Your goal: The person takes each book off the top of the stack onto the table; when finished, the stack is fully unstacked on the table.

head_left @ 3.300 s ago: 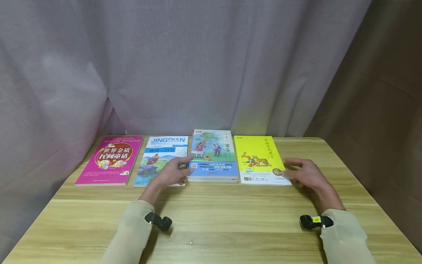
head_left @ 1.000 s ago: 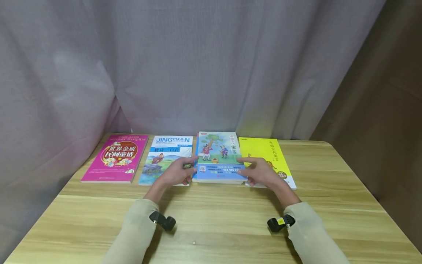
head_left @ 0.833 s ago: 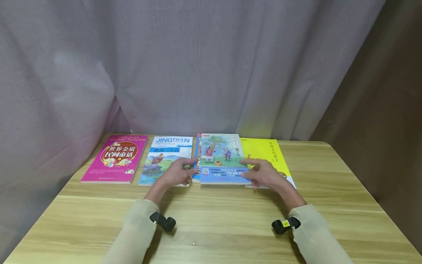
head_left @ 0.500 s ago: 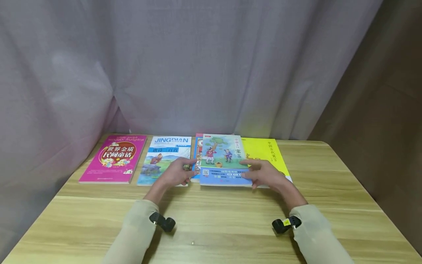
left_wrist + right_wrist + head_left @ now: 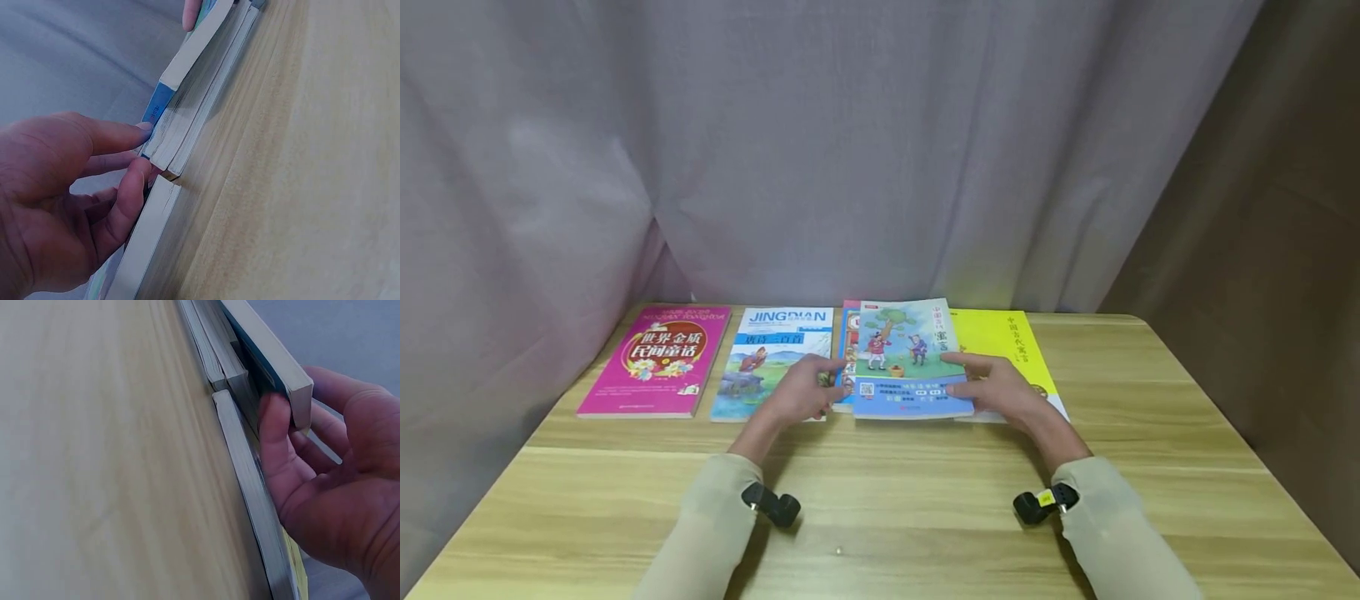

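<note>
My right hand (image 5: 1000,385) pinches the right edge of a book with a green picture and a blue band (image 5: 910,350). In the right wrist view, this edge of the book (image 5: 269,353) stands raised, with a dark gap below. Under it lie two other books; the upper one's blue and red cover (image 5: 850,337) peeks out on the left. My left hand (image 5: 801,390) touches the left side of this stack with its fingertips. Its thumb tip lies against a blue spine (image 5: 159,100) in the left wrist view. A yellow book (image 5: 1018,362) is partly hidden by my right hand.
A light-blue book titled JINGDIAN (image 5: 767,367) lies partly beneath my left hand. Farther left is a pink book (image 5: 655,362). All lie along the far side of the wooden table (image 5: 880,500), before a grey curtain (image 5: 820,150).
My right hand has left the yellow book's edge and taken hold of the top book. That book has shifted right, uncovering the left strip of the one below. My left hand keeps its place.
</note>
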{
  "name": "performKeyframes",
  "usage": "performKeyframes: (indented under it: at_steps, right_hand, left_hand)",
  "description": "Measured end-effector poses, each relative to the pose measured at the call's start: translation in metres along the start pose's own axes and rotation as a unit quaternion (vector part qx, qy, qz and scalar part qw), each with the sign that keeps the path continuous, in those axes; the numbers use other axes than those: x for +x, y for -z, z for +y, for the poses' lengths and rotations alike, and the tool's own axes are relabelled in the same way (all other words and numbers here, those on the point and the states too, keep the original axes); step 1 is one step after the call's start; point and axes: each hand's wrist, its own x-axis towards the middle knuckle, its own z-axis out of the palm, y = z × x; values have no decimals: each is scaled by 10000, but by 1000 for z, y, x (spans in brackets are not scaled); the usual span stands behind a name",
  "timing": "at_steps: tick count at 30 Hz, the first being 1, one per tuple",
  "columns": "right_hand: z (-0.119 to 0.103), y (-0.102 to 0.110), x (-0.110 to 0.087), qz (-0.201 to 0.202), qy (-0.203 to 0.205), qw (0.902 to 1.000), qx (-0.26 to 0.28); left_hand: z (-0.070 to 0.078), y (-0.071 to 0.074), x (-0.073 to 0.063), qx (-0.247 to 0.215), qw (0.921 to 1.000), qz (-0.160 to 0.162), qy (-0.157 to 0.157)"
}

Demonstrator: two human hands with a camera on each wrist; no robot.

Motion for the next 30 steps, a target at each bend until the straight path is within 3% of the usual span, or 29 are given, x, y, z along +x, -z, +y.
performKeyframes:
  at_steps: [11,16,21,26,30]
  right_hand:
    - [8,11,-7,58,90,9974,715]
    - [9,27,-17,341,130,9983,456]
    - [7,45,-28,593,166,9979,218]
    - [4,63,-40,633,320,9933,908]
    - [4,79,-50,639,465,9876,1356]
  left_hand:
    - [5,0,1,564,9984,86,18]
    - [8,-1,1,578,9982,102,84]
    - [6,-2,0,630,9979,141,-72]
    - [4,-2,1,771,9965,149,-278]
    - [4,-2,2,776,9965,157,-260]
